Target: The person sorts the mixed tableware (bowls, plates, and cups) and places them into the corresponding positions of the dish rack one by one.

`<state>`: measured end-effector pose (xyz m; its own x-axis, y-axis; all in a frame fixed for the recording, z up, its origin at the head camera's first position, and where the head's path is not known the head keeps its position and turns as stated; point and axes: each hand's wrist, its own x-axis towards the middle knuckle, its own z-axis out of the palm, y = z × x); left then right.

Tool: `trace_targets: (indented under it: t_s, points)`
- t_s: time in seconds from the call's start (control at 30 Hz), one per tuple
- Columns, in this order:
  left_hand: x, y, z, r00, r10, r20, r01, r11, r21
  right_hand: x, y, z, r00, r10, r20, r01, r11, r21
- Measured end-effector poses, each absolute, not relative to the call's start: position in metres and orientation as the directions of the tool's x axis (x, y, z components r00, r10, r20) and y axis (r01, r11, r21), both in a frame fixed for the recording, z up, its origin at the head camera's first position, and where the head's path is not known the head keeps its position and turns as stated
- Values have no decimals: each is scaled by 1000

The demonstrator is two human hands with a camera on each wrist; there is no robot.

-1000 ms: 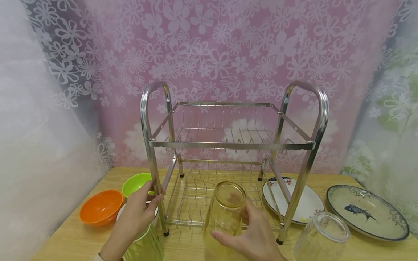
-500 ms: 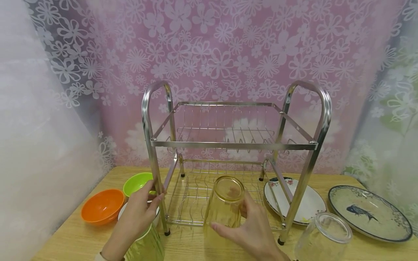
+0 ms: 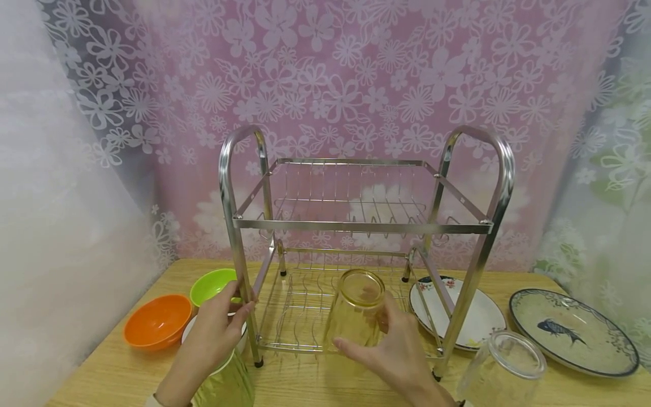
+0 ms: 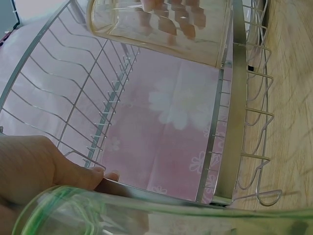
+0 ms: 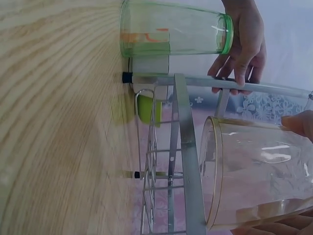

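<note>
A see-through amber glass tumbler (image 3: 348, 325) is held upside down before the lower tier of a two-tier silver metal rack (image 3: 363, 227), the right hand's (image 3: 402, 353) thumb and fingers clamped round it. The left hand (image 3: 216, 328) grips the rack's left front post. An upturned ribbed green glass tumbler (image 3: 228, 384) stands nearby on the pale wooden bench (image 3: 122, 384).

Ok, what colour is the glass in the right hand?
The glass is a see-through amber yellow; it shows best in the head view.
</note>
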<state>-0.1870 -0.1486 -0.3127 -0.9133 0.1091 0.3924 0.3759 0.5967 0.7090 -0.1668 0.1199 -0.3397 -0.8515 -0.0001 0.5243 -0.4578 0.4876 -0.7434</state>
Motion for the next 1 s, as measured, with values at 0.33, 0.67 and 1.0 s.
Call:
trace_targets:
  t_s: [0.33,0.67,1.0]
  points:
    - [-185,-148,-312,-913,107,394,377,594,711,-176,127,-338,-836,5,549,-461,536,-707]
    - [-187,-147,-312,-910,111,399,383,591,710,-184,131,-340,-836,29,549,-458,515,-725]
    - [-186,-148,-312,-918,106,382,366,595,715,-190,134,-338,-835,26,550,-454,532,-715]
